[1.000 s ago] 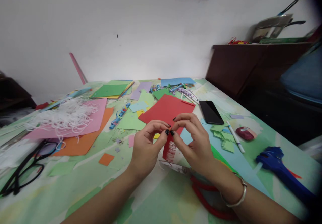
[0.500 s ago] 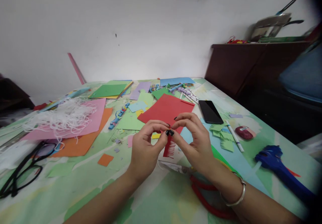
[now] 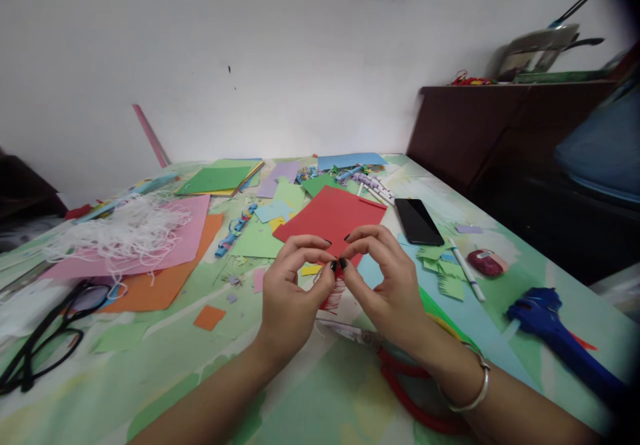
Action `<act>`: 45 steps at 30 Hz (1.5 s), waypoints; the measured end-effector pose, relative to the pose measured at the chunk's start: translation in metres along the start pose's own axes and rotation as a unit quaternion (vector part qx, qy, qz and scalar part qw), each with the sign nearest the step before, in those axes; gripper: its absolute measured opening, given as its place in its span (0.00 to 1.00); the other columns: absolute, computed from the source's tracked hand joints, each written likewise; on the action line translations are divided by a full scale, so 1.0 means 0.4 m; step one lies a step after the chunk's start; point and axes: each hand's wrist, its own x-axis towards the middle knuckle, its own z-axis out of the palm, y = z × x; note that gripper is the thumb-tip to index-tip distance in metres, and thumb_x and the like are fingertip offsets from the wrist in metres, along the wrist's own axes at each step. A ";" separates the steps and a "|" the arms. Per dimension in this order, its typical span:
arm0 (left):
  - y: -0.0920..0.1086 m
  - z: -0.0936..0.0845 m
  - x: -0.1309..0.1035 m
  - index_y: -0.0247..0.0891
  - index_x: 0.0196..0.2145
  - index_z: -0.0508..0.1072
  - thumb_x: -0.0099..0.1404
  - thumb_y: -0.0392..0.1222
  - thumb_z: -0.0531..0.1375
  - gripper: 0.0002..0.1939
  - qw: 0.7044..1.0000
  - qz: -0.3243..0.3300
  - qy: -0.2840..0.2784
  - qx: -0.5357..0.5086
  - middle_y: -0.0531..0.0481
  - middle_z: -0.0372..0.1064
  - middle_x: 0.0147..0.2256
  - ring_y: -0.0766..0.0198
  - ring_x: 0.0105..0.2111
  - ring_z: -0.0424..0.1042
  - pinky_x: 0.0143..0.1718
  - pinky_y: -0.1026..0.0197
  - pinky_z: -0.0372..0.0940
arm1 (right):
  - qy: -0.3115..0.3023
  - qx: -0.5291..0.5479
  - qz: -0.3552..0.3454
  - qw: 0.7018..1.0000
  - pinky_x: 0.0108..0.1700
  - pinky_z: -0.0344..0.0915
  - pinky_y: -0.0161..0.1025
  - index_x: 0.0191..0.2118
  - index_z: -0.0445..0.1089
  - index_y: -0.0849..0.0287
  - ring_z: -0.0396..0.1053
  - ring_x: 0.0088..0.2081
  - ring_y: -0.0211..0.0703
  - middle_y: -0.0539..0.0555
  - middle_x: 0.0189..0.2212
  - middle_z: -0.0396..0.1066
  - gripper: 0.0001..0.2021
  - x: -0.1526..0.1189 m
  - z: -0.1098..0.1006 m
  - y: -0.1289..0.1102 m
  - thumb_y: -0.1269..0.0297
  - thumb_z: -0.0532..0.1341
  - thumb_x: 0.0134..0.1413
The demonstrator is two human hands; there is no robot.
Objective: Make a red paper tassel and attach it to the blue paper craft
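My left hand [image 3: 295,292] and my right hand [image 3: 387,285] meet at their fingertips near the middle of the view. Both pinch the top of a fringed red paper strip [image 3: 333,298], whose cut strands hang down between them. Part of the strip is hidden behind my fingers. Just below it lie scissors with red handles [image 3: 410,388], partly under my right hand and forearm. A large red sheet [image 3: 330,212] rests on the table beyond my fingers.
White string [image 3: 135,232] lies over pink and orange sheets at the left, with black glasses [image 3: 55,338] nearer. To the right are a black phone [image 3: 419,222], a white marker [image 3: 467,272], fringed green paper [image 3: 445,272] and a blue glue gun [image 3: 560,332].
The fringed strip has been drawn up, so less of it shows below my fingers. My thumbs have moved slightly apart.
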 end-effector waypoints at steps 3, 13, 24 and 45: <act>-0.001 0.000 0.000 0.40 0.29 0.74 0.58 0.31 0.60 0.06 1.000 -0.003 0.008 -0.003 0.48 0.67 0.39 0.60 0.43 0.68 0.45 0.58 0.63 | 0.002 -0.009 -0.003 1.000 0.43 0.61 0.46 0.31 0.67 0.58 0.65 0.41 0.48 0.57 0.37 0.66 0.05 -0.002 0.001 0.002 0.75 0.58 0.51; 0.003 0.000 0.006 0.39 0.30 0.74 0.61 0.35 0.61 0.03 0.999 -0.026 -0.020 -0.029 0.47 0.67 0.39 0.60 0.43 0.68 0.45 0.59 0.63 | -0.011 0.003 0.010 1.000 0.43 0.61 0.45 0.33 0.66 0.58 0.65 0.42 0.47 0.57 0.37 0.66 0.04 -0.001 0.001 0.004 0.74 0.56 0.55; -0.003 -0.006 0.016 0.37 0.28 0.74 0.61 0.36 0.60 0.04 0.998 -0.046 -0.021 -0.029 0.46 0.68 0.39 0.61 0.42 0.68 0.43 0.59 0.63 | -0.007 0.025 0.014 1.000 0.43 0.62 0.42 0.35 0.68 0.60 0.65 0.43 0.44 0.56 0.38 0.66 0.04 0.007 -0.005 0.025 0.74 0.57 0.57; -0.012 -0.025 0.046 0.38 0.31 0.68 0.65 0.40 0.57 0.06 0.994 -0.085 -0.020 -0.066 0.53 0.65 0.30 0.67 0.32 0.64 0.34 0.65 0.60 | -0.106 0.154 0.195 0.963 0.35 0.70 0.39 0.31 0.74 0.61 0.74 0.31 0.43 0.55 0.27 0.76 0.09 0.042 -0.043 0.049 0.60 0.64 0.52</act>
